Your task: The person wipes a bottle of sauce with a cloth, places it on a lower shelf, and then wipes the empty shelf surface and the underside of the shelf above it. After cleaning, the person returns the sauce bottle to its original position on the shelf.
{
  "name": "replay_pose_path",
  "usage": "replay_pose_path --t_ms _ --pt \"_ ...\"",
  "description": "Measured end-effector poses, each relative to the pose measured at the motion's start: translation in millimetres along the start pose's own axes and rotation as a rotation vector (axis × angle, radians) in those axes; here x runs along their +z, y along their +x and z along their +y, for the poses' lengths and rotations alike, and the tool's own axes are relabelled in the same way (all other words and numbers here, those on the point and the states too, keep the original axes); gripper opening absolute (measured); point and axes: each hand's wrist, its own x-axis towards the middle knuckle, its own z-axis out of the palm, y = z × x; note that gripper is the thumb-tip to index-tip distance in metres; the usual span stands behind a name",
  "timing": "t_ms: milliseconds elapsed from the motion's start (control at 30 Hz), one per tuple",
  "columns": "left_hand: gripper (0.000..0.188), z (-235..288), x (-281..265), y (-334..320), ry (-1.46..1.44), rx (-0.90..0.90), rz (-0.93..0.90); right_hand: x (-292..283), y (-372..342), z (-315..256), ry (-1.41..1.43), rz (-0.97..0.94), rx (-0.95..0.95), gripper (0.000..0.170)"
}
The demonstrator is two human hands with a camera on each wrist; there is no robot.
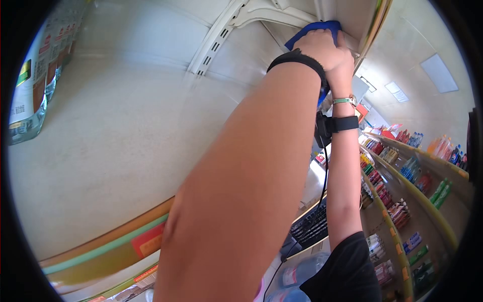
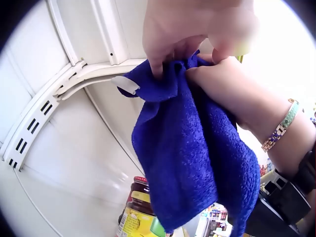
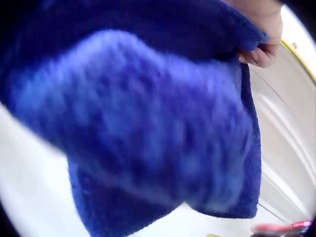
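A blue cloth (image 1: 307,30) is bunched under both hands at the top of the head view. My left hand (image 1: 318,48) grips it, the forearm crossing the middle of that view. Beside it, my right hand (image 1: 342,63) also holds the cloth. From the left wrist, the cloth (image 2: 182,143) hangs in folds with a white tag; my left hand (image 2: 192,29) pinches its upper edge and my right hand (image 2: 222,74) grips close by. The cloth (image 3: 148,118) fills most of the right wrist view, where curled fingers (image 3: 259,55) hold its edge and the rest is hidden.
A white slotted bracket (image 1: 211,48) runs up the pale panel near the hands. Bottles (image 1: 32,95) stand at far left. Jars (image 2: 138,212) sit below the cloth. Shelves of drinks (image 1: 397,201) line the right, with a keyboard (image 1: 312,221) lower down.
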Motion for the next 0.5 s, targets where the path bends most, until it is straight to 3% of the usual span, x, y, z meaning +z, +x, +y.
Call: replay_pose_path --t_ms 67,300,367,433,500 --pt "0.067 0.3 -3.6 1.5 -0.002 0.004 -0.026 -0.6 1.6 -5.7 0.018 -0.026 0.069 0.060" --pt "0.067 7.6 -13.1 -5.4 0.015 -0.047 -0.083 -19.1 -5.4 -15.4 -0.048 -0.141 0.039 0.064" --pt "0.067 9.7 -11.0 -6.5 -0.006 -0.066 -0.079 -24.2 -15.9 -29.7 -0.204 -0.139 0.190 0.066" --pt "0.057 6.1 2.3 -5.9 0.030 0.007 0.038 -29.4 -19.2 -38.2 -0.213 -0.180 0.234 0.070" --pt "0.059 4.0 4.5 -4.0 0.074 0.047 0.040 -30.4 -23.1 -42.6 -0.228 -0.138 0.254 0.070"
